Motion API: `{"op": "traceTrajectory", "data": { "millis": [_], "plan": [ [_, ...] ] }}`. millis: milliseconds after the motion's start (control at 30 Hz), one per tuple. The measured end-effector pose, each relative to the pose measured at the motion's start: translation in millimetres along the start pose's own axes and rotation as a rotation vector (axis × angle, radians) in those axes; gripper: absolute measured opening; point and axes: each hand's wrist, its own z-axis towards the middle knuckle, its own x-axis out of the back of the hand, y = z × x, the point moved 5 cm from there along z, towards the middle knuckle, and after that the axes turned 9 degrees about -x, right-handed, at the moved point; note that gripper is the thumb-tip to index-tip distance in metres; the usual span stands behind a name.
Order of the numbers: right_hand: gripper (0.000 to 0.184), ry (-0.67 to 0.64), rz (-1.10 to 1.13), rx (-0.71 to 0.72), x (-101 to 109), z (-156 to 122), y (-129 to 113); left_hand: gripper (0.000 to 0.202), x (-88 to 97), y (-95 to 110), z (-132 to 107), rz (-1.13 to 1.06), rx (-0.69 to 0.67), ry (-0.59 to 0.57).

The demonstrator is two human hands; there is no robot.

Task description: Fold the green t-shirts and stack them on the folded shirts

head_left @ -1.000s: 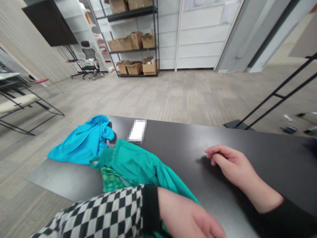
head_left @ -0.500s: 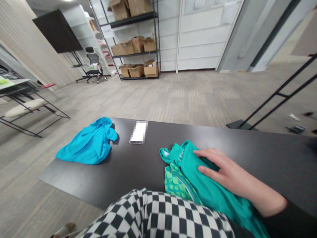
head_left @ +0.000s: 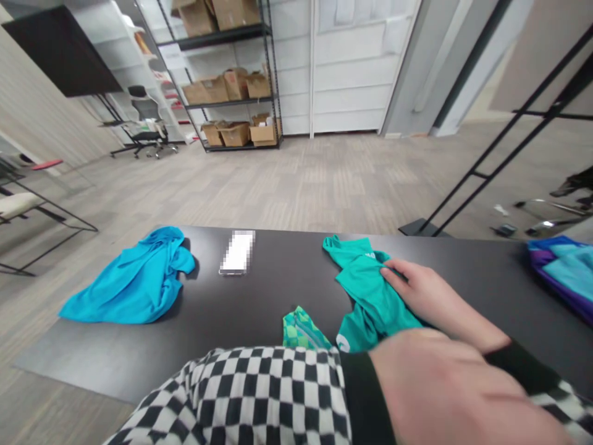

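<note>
A teal garment (head_left: 365, 290) lies crumpled on the black table (head_left: 259, 303), right of the middle. My right hand (head_left: 424, 296) lies palm down on its right side, fingers together and pressing the cloth. A green patterned piece (head_left: 301, 330) of fabric shows beside it at the near edge. My left arm, in a black-and-white checkered sleeve, crosses low in front of me. My left hand (head_left: 463, 395) is blurred and close to the camera, over my right forearm, with its fingers hidden.
A bright blue garment (head_left: 130, 284) lies at the table's left end, with a flat white phone-like object (head_left: 237, 252) beside it. A purple and blue garment (head_left: 563, 272) sits at the right end. Beyond are carpet, a shelf rack with boxes (head_left: 231, 80) and a slanted black metal frame (head_left: 486, 167).
The teal garment has slid from the table's left-middle to right of the middle under my right hand. My left arm has swung across to the right.
</note>
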Motion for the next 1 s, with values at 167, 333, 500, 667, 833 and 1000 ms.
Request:
{"op": "traceTrajectory", "data": {
  "millis": [167, 333, 500, 667, 833, 1000],
  "plan": [
    [0.034, 0.092, 0.068, -0.108, 10.4, -0.9, 0.3, 0.037, 35.9, -75.9, -67.5, 0.121, 0.355, 0.088],
    [0.042, 0.133, 0.103, -0.167, 20.5, -3.1, -5.0, 0.08, 38.5, -114.3, -113.8, 0.156, 0.734, 0.01],
    [0.051, 0.061, 0.139, -0.13, 13.7, -4.8, -13.4, 0.057, 27.9, -129.5, -114.0, 0.096, 0.742, -0.077],
    [0.041, 0.063, 0.13, -0.027, 8.3, -5.8, -17.4, 0.023, 31.0, -129.2, -97.9, 0.049, 0.583, -0.022],
    [0.043, 0.081, 0.185, 0.131, 5.7, -7.7, -22.7, 0.014, 37.8, -140.3, -101.7, -0.139, 0.671, 0.22],
    [0.037, 0.007, 0.248, 0.119, 2.2, -10.9, -24.9, 0.016, 33.5, -158.2, -112.8, -0.43, 0.722, 0.516]
  ]
}}
